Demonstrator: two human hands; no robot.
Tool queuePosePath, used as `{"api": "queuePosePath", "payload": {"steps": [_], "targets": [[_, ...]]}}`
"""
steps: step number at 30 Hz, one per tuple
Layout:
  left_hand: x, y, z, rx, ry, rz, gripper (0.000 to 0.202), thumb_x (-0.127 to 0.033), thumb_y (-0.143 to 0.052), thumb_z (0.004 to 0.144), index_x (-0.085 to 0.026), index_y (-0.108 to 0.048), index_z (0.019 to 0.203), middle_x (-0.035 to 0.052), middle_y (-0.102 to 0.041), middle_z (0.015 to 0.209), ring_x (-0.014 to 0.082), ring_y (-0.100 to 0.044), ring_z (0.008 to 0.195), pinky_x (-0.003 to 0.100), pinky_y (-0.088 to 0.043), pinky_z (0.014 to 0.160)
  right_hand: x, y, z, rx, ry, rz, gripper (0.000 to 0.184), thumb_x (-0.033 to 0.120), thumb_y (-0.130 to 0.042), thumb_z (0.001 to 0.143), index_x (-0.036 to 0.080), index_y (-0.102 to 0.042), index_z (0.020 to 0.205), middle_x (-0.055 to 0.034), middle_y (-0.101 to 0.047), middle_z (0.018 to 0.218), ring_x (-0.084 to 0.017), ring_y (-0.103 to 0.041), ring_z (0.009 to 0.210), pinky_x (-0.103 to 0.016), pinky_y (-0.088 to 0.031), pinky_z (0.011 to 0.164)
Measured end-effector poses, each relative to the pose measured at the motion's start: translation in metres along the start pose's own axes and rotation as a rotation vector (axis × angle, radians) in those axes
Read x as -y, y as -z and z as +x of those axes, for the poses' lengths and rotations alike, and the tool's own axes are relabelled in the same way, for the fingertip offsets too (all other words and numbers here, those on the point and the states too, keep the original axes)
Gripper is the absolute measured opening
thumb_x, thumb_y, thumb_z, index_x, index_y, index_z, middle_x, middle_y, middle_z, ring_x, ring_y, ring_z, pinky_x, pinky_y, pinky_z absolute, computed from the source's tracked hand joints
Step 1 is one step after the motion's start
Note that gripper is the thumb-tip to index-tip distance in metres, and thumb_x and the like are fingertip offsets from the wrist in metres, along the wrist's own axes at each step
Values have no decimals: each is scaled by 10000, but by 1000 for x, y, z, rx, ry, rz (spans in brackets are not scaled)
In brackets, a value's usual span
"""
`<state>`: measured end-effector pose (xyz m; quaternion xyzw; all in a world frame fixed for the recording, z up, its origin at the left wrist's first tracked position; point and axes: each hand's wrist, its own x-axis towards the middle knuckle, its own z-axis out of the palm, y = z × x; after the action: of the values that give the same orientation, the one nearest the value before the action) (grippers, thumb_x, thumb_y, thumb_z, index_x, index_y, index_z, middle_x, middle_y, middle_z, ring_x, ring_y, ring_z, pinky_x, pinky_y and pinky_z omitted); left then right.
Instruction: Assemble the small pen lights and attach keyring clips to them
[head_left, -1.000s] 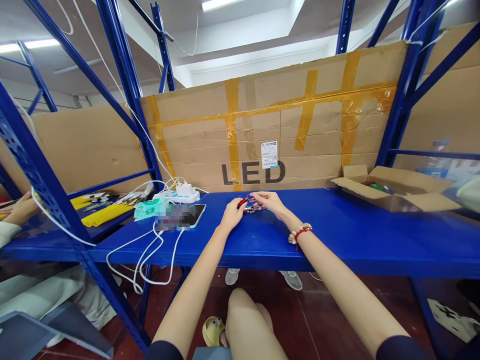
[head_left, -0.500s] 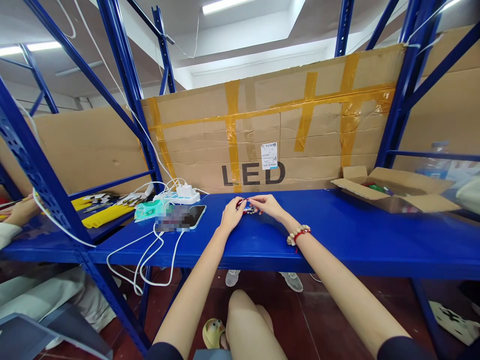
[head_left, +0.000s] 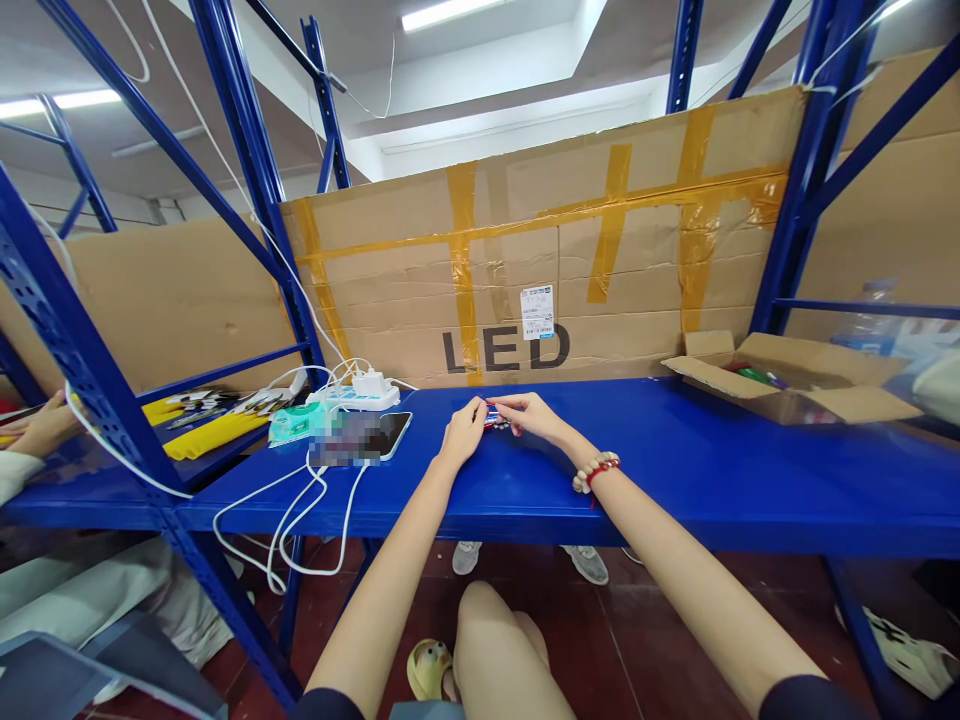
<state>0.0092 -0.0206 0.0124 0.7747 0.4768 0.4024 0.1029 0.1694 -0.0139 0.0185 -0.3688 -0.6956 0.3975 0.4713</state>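
Observation:
My left hand (head_left: 463, 430) rests on the blue shelf top (head_left: 637, 470) with its fingers curled around a small red, blue and silver thing (head_left: 493, 418). From the other side my right hand (head_left: 531, 415) pinches at that thing, thumb and forefinger together near my left fingertips. Its kind is too small to make out, and the fingers cover most of it. A beaded bracelet and a red cord (head_left: 598, 472) circle my right wrist.
Left of my hands lie a phone (head_left: 394, 436), a teal packet (head_left: 291, 425) and a white power strip (head_left: 364, 395) with cables. An open cardboard box (head_left: 787, 400) stands at right. Behind rises a taped cardboard sheet (head_left: 360, 290). Another person's hand (head_left: 49, 428) is at far left.
My right fingers have shifted slightly left and lower, closer to my left hand. The small thing now shows less between my hands. The other person's hand has moved slightly right.

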Motion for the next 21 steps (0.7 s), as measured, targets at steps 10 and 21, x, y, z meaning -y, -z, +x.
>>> {"api": "queuePosePath", "payload": {"steps": [10,21], "targets": [[4,-2,2,-33,28,102,385,-397,-257,922,-212,-566,786,20,-631,792,163,-570,760,227,-354,592,-1,-1,-3,36,148,-254,434,379,-635,713,121,-669,1061,-30,-665,683,-56,-453,407,-201,-406,433],[8,-4,2,-24,68,221,401,-399,-266,922,-242,-634,910,47,-668,914,204,-602,866,262,-416,685,0,-4,-7,117,214,-671,310,374,-469,842,175,-706,872,0,-607,536,-101,-542,507,-190,-347,513]]}}
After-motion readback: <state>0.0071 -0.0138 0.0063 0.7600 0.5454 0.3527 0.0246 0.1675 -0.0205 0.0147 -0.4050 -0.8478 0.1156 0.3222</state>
